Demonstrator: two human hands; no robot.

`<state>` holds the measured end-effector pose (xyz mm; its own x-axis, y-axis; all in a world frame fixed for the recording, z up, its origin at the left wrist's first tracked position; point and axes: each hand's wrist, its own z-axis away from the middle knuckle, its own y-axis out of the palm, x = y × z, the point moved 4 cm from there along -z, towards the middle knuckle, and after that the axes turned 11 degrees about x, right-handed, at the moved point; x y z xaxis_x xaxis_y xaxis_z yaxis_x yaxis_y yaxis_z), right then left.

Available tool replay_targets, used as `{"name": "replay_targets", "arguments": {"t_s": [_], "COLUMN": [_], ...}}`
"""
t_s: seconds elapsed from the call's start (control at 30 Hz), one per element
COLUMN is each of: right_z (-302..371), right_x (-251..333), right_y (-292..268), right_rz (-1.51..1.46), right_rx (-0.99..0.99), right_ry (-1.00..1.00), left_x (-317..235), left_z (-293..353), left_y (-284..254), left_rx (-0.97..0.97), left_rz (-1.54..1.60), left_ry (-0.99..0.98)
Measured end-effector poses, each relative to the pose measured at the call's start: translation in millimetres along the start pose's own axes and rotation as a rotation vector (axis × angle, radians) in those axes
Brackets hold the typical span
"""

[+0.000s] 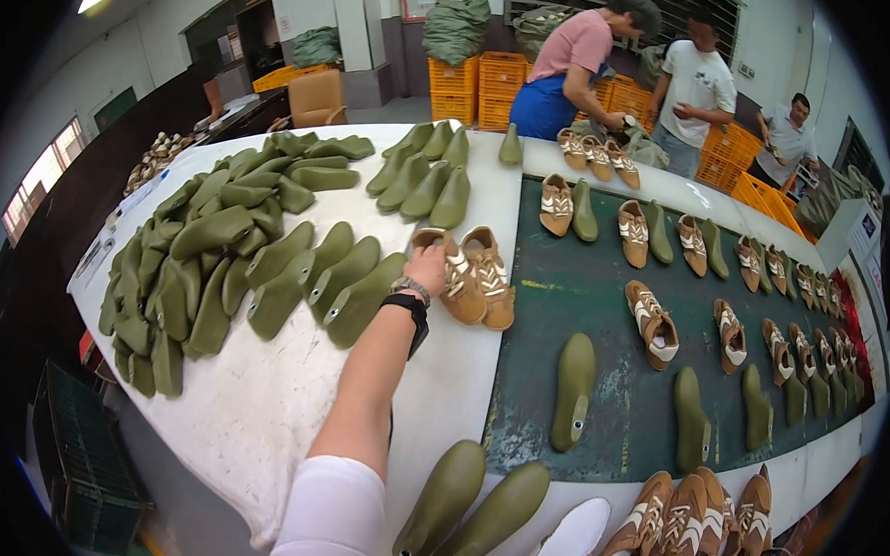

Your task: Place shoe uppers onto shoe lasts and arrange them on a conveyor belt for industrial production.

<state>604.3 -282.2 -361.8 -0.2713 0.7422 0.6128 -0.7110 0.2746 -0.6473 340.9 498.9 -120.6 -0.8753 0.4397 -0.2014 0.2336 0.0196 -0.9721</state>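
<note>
From the lower edge, my left arm reaches across the white table (264, 422). My left hand (425, 270), with a watch and a black band at the wrist, is closed at the collar of a tan sneaker (460, 282) with white stripes. Its fingertips are partly hidden at the shoe's opening. Right beside this shoe lies a matching sneaker (491, 276). Left of the hand, green shoe lasts (367, 300) lie in a row. Farther off stands another group of lasts (427, 190). My right hand is out of the picture.
A big pile of lasts (208, 232) covers the left side. On the green conveyor belt (601, 263), sneakers (652, 320) and lasts (574, 391) stand in rows. Near me are two lasts (443, 494) and several sneakers (684, 515). Other people (575, 68) work beyond, by orange crates (502, 80).
</note>
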Motion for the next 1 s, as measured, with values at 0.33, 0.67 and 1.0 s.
{"name": "replay_targets", "arguments": {"t_s": [0.33,0.67,1.0], "right_z": [2,49,154], "right_x": [51,99,291], "right_y": [-4,-47,-163], "right_rz": [0.064,0.067,-0.312], "right_rx": [0.028,0.085,-0.136], "right_ry": [0.137,-0.212,-0.909], "left_x": [30,-114,-301], "left_z": [45,271,433], "left_y": [-15,-127,-83], "left_rx": [0.433,0.468,1.007], "left_rz": [0.636,1.912,2.125], "left_ry": [-0.080,0.261,0.221]}}
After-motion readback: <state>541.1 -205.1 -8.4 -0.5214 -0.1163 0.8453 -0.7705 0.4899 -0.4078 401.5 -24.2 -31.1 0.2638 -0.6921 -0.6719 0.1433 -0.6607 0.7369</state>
